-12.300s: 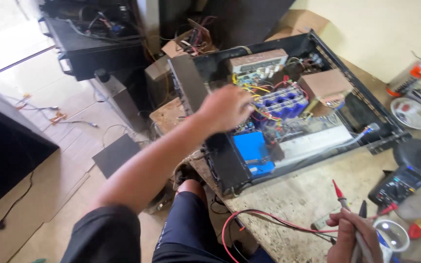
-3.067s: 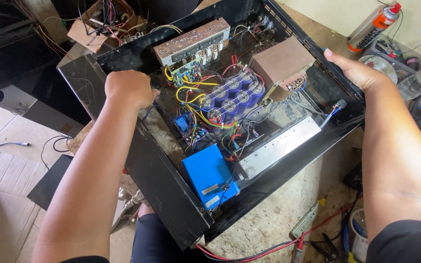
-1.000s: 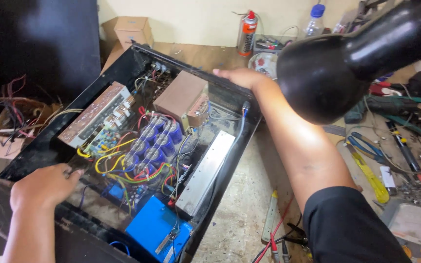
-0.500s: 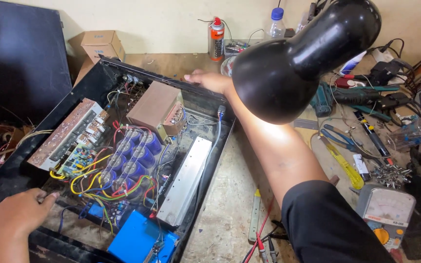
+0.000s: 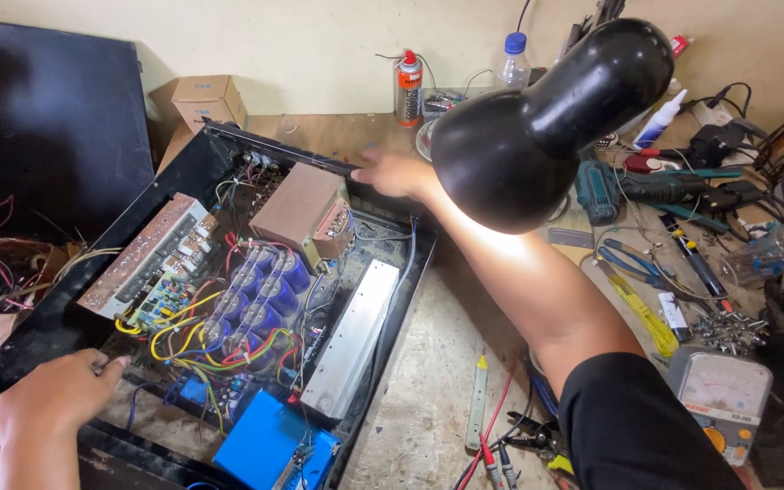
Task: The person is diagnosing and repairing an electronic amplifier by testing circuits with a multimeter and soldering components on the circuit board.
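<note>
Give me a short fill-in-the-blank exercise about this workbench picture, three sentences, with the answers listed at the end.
1. The right hand rests on the far edge of the open black ____ chassis.
2. The left hand grips the chassis at its ____ edge.
3. The cluster of capacitors inside is coloured ____.

Missing words: amplifier; near; blue
</note>
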